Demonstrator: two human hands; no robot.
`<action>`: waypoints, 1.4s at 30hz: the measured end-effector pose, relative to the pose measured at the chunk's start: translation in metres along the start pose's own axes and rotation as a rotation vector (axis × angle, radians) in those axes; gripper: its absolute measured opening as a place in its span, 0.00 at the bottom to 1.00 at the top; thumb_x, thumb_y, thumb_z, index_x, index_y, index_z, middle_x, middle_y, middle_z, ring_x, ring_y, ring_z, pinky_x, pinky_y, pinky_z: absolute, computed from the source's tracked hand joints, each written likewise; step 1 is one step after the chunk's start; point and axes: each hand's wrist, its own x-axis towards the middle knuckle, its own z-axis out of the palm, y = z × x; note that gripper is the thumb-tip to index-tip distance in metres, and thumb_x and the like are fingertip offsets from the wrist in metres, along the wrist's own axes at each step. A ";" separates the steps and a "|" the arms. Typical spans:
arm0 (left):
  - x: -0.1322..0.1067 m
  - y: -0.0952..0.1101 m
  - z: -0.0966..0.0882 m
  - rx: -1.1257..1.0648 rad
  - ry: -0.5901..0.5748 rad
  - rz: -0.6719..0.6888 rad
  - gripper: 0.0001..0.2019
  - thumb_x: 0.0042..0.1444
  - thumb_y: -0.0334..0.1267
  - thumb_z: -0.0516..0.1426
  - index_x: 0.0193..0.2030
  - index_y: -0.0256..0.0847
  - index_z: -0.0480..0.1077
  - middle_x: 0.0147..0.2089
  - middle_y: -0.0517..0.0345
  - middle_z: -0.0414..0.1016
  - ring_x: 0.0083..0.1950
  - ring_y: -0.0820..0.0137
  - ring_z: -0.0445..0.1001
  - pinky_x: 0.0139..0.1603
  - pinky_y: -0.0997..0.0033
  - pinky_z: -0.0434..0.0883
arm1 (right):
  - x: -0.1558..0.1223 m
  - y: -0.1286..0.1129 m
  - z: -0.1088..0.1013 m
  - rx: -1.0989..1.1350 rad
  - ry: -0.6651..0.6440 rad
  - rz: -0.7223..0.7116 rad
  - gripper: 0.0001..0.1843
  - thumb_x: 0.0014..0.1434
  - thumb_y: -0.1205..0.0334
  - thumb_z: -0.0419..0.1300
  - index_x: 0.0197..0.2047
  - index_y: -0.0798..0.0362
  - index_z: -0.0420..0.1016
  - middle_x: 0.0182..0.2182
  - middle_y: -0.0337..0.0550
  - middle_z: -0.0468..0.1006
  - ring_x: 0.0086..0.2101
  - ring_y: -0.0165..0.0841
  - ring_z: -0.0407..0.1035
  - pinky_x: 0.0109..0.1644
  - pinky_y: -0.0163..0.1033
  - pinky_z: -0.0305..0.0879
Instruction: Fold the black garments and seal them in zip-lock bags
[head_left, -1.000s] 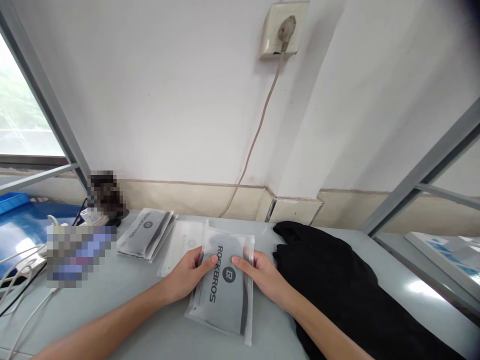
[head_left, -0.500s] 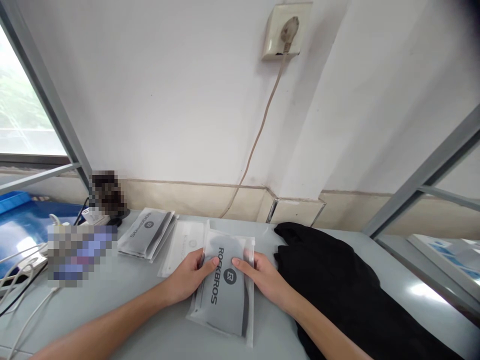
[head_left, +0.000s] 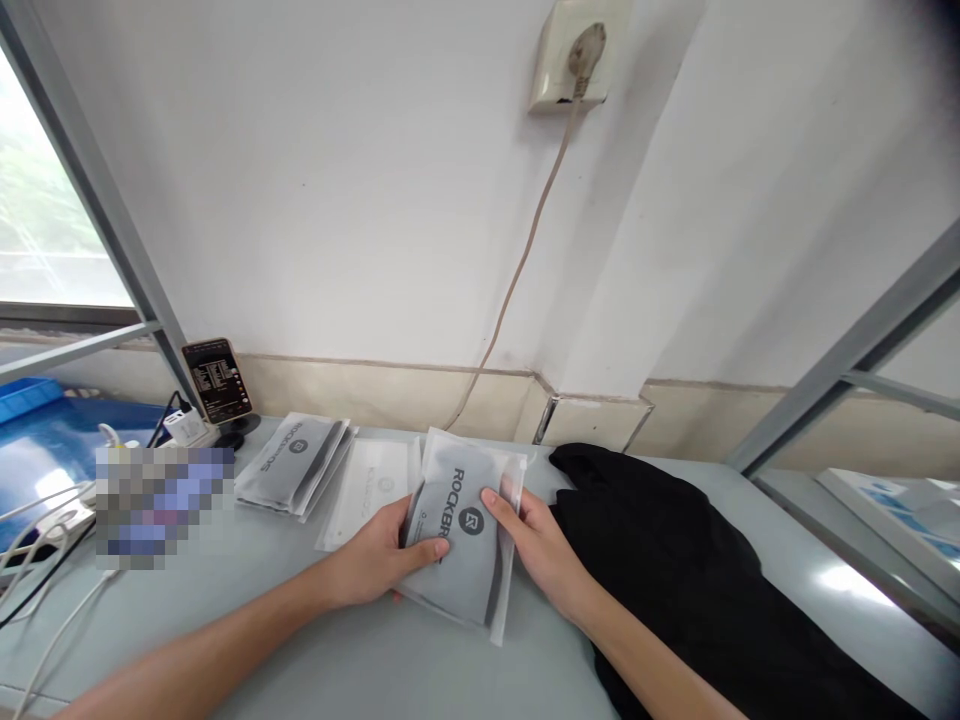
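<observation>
Head view, sole entry: one translucent pouch (head_left: 469,575), grey contents inside, round dark logo and partly covered lettering on the face, low centre of the frame, gripped by both hands above the table (head_left: 315,660) and tilted toward the camera. Left hand (head_left: 379,555): partly closed, thumb flat over the lower lettering, remaining fingers mostly hidden behind the pouch's left edge, pinching it. Right hand (head_left: 544,545): partly closed, thumb pressed on the face beside the logo, fingers around the right edge, likewise holding. Step in hand, as judged: handling and steadying the pouch between two grips; the next move seems to call for an even hold at both edges, since the packaging looks thin and pliant. Contact of the pouch with the table: cannot tell. Adjacent items: one pale, flat pouch (head_left: 375,490), just left of the held one; one stack of similar grey pouches (head_left: 289,470), left of centre; one black cloth (head_left: 660,560), lower right, near the right hand; one phone (head_left: 217,380), propped on a stand, left side of the frame; white cables (head_left: 64,635), lower left.
</observation>
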 end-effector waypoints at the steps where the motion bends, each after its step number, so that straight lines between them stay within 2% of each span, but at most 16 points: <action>1: 0.001 -0.001 0.000 0.015 0.037 0.005 0.26 0.62 0.58 0.62 0.55 0.39 0.69 0.36 0.58 0.74 0.25 0.74 0.69 0.18 0.77 0.66 | 0.000 -0.001 0.000 -0.005 -0.011 0.011 0.29 0.58 0.34 0.67 0.49 0.51 0.79 0.38 0.45 0.83 0.39 0.43 0.77 0.45 0.45 0.75; 3: 0.003 -0.002 0.001 0.021 0.138 0.035 0.25 0.63 0.58 0.61 0.54 0.39 0.68 0.34 0.60 0.71 0.23 0.75 0.66 0.17 0.78 0.65 | 0.000 -0.001 0.001 -0.027 -0.072 0.029 0.29 0.57 0.33 0.67 0.46 0.51 0.80 0.33 0.41 0.80 0.33 0.38 0.73 0.39 0.42 0.73; 7: 0.006 0.002 -0.001 -0.016 0.313 0.072 0.26 0.64 0.59 0.60 0.57 0.41 0.65 0.41 0.57 0.72 0.26 0.76 0.66 0.15 0.81 0.62 | -0.001 0.001 0.001 -0.061 -0.235 0.042 0.26 0.60 0.35 0.67 0.41 0.52 0.80 0.25 0.35 0.71 0.25 0.28 0.61 0.30 0.35 0.61; 10: 0.007 0.003 -0.002 -0.066 0.308 0.053 0.25 0.65 0.59 0.58 0.58 0.43 0.63 0.44 0.56 0.72 0.29 0.75 0.69 0.16 0.82 0.62 | 0.001 0.004 0.000 -0.081 -0.245 0.022 0.25 0.62 0.37 0.65 0.41 0.53 0.78 0.24 0.32 0.65 0.23 0.26 0.53 0.26 0.33 0.51; 14: 0.009 0.001 -0.003 -0.056 0.276 0.045 0.24 0.64 0.59 0.59 0.54 0.43 0.62 0.42 0.60 0.70 0.25 0.79 0.67 0.17 0.81 0.63 | 0.002 0.005 0.000 -0.076 -0.198 -0.003 0.25 0.64 0.37 0.63 0.46 0.52 0.79 0.25 0.32 0.64 0.24 0.25 0.52 0.25 0.32 0.48; 18: 0.009 0.002 -0.002 -0.038 0.307 0.056 0.23 0.64 0.58 0.60 0.52 0.43 0.61 0.39 0.63 0.69 0.21 0.81 0.65 0.15 0.81 0.61 | 0.002 0.004 0.002 0.002 -0.233 0.019 0.28 0.61 0.36 0.66 0.49 0.52 0.80 0.31 0.39 0.74 0.27 0.29 0.63 0.28 0.33 0.56; 22: 0.009 0.005 -0.001 -0.053 0.307 0.067 0.23 0.64 0.59 0.59 0.53 0.43 0.61 0.36 0.64 0.69 0.20 0.81 0.64 0.15 0.80 0.61 | 0.002 0.003 0.002 0.035 -0.279 0.036 0.28 0.60 0.37 0.68 0.51 0.52 0.80 0.34 0.42 0.79 0.32 0.32 0.69 0.34 0.35 0.65; 25: 0.010 0.006 -0.001 -0.086 0.297 0.111 0.23 0.65 0.60 0.57 0.51 0.42 0.63 0.37 0.62 0.70 0.23 0.76 0.69 0.17 0.78 0.67 | 0.001 0.001 0.001 0.014 -0.293 0.033 0.26 0.61 0.38 0.67 0.50 0.51 0.80 0.35 0.42 0.80 0.33 0.33 0.71 0.37 0.37 0.68; 28: 0.010 0.005 -0.001 -0.120 0.321 0.103 0.25 0.64 0.61 0.58 0.54 0.43 0.63 0.40 0.56 0.73 0.29 0.70 0.74 0.19 0.75 0.72 | -0.001 -0.002 0.001 0.005 -0.340 -0.006 0.27 0.61 0.37 0.66 0.51 0.51 0.79 0.37 0.43 0.81 0.38 0.38 0.75 0.44 0.41 0.72; 32: 0.010 0.002 -0.002 -0.146 0.358 0.077 0.30 0.62 0.61 0.59 0.61 0.46 0.59 0.45 0.53 0.76 0.34 0.64 0.77 0.23 0.70 0.75 | -0.002 -0.006 0.003 -0.017 -0.377 -0.047 0.29 0.62 0.36 0.65 0.54 0.51 0.79 0.44 0.49 0.83 0.44 0.43 0.77 0.51 0.47 0.73; 35: 0.012 -0.002 -0.005 -0.114 0.399 0.129 0.31 0.64 0.58 0.60 0.66 0.47 0.56 0.45 0.53 0.78 0.42 0.62 0.78 0.38 0.64 0.78 | -0.002 -0.006 0.003 -0.031 -0.382 -0.068 0.30 0.62 0.36 0.64 0.55 0.52 0.79 0.45 0.50 0.83 0.45 0.44 0.76 0.54 0.49 0.72; 37: 0.014 -0.005 -0.009 -0.059 0.442 0.172 0.31 0.65 0.56 0.60 0.68 0.46 0.55 0.43 0.55 0.77 0.44 0.62 0.77 0.45 0.62 0.75 | -0.002 -0.006 0.004 -0.019 -0.395 -0.079 0.29 0.63 0.37 0.64 0.55 0.51 0.79 0.46 0.49 0.83 0.46 0.44 0.76 0.56 0.49 0.71; 39: 0.017 -0.008 -0.012 -0.003 0.492 0.179 0.31 0.65 0.55 0.60 0.68 0.47 0.55 0.40 0.58 0.75 0.41 0.64 0.76 0.44 0.62 0.73 | -0.002 -0.006 0.004 -0.027 -0.401 -0.074 0.29 0.62 0.36 0.65 0.54 0.51 0.80 0.46 0.49 0.83 0.46 0.44 0.76 0.55 0.48 0.71; 42: 0.018 -0.009 -0.015 0.028 0.540 0.171 0.32 0.64 0.56 0.60 0.68 0.47 0.55 0.42 0.59 0.73 0.40 0.65 0.75 0.42 0.64 0.72 | -0.002 -0.006 0.004 -0.053 -0.395 -0.055 0.31 0.61 0.34 0.65 0.52 0.52 0.81 0.44 0.48 0.83 0.45 0.44 0.75 0.51 0.47 0.71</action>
